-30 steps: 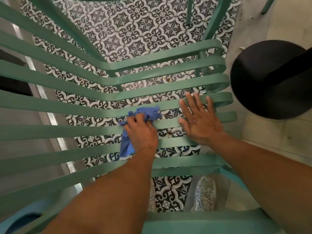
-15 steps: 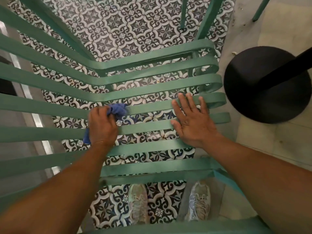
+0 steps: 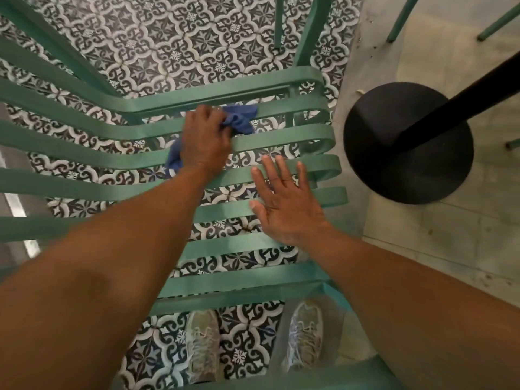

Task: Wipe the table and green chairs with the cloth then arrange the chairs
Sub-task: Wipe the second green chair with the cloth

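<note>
At the far left, the long slats of the green chair (image 3: pixel 84 142) ran in from the frame edge, with the patterned floor tiles (image 3: pixel 174 43) showing through the gaps. Along those slats the cloth (image 3: pixel 239 119) had just travelled: a second before it lay on a middle slat close to the person, half a second before it had slid out to the left, and now it sat further from the person, on the upper slats near where they curl over at the chair's right edge. That sweep suggested the nearer slats had been covered and the wipe was working toward the far end of this chair.

The left hand (image 3: pixel 206 137) was closed around the bunched blue cloth, pressing it onto the slats; one end of the cloth stuck out beyond the fingers, another hung below the wrist. Just right of it and nearer the person, the right hand (image 3: pixel 284 204) lay flat on the slats with fingers spread, holding nothing, in much the same spot as before, apparently bracing the chair.

Below the chair, two grey shoes (image 3: pixel 202 344) stood on the tiles. Right of the chair, well clear of it, was the round black table base (image 3: pixel 394 170). Arranging the chairs looked still to come.
</note>
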Tool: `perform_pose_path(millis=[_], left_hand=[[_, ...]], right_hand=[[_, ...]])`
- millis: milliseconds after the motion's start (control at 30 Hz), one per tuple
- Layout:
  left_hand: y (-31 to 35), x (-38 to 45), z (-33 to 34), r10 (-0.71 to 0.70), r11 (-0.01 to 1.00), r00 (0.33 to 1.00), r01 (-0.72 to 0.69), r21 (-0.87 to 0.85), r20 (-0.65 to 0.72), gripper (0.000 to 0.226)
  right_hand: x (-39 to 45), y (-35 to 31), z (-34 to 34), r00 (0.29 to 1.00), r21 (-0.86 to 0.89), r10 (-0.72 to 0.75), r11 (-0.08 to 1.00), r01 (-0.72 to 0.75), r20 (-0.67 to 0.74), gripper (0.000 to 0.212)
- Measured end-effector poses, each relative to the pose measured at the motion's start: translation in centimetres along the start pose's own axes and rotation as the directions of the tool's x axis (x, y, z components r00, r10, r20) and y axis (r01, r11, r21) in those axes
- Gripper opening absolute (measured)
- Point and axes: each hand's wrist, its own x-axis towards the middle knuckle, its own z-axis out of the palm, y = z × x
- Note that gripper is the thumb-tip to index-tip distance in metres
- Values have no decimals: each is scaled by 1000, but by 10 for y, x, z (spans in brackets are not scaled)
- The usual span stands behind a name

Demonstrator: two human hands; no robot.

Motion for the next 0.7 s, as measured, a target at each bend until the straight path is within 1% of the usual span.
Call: perform_pose_path(millis=[33,67,100,133,167,200,267,300,333,367,400,433,467,500,533,567,600,633,667,700], left_hand=[[-17,3,-9,-71,997,997,70,38,10,24],[-37,1,-21,-185,979,983,183,94,13,27],[-58,-5,-33,-304,943,953,300,146,9,28],[-71,-14,-46,-389,907,921,382,179,7,28],[-73,-24,-57,-426,891,904,413,189,30,27],[-65,-33,-65,-424,897,903,407,173,71,24],[-33,-49,-75,-397,918,894,391,74,207,23],[-13,-56,-79,-399,912,876,411,14,272,23],[8,-59,-83,-404,898,861,438,-47,308,24],[30,-61,-90,-430,872,839,482,-89,334,26],[50,-63,-96,-462,840,804,533,-107,374,29],[69,-66,-104,-491,800,746,591,-106,450,31],[88,-69,-116,-508,762,684,640,-96,523,34],[102,-73,-125,-502,714,622,690,-117,601,38],[114,-76,-135,-471,653,569,739,-167,674,47],[128,-78,-149,-428,577,502,792,-201,751,59],[138,-80,-158,-379,490,435,843,-221,817,64],[153,-82,-172,-311,426,378,876,-228,872,59],[170,-87,-189,-233,427,345,876,-223,909,45],[186,-96,-205,-158,488,323,847,-210,933,35]], right_hand=[[0,0,0,1000,-3,-3,1000,3,5,64],[-1,0,0,1000,-5,-6,1000,6,13,64],[-1,0,-1,1000,-4,-11,1000,11,23,64],[-2,0,-4,999,1,-10,1000,10,33,64],[-2,-1,-8,999,6,-3,1000,2,54,64],[-2,-3,-15,996,12,16,1000,-17,88,64],[-5,-12,-34,979,25,96,994,-102,180,68],[-10,-20,-47,968,35,137,989,-147,210,73],[-16,-30,-60,960,70,159,981,-179,230,79],[-24,-41,-74,953,152,167,966,-209,251,86],[-33,-53,-89,945,290,166,924,-249,283,94],[-44,-66,-103,934,458,164,836,-301,316,101],[-57,-78,-116,928,601,180,718,-351,327,105],[-71,-88,-128,921,691,226,609,-389,319,106],[-87,-95,-140,908,741,301,529,-413,291,105],[-104,-99,-151,891,777,384,473,-415,243,103],[-122,-101,-162,867,804,463,434,-406,187,99],[-142,-101,-171,830,828,541,398,-395,136,90],[-163,-100,-181,779,845,617,353,-402,113,79],[-187,-99,-190,714,860,690,291,-419,114,66]])
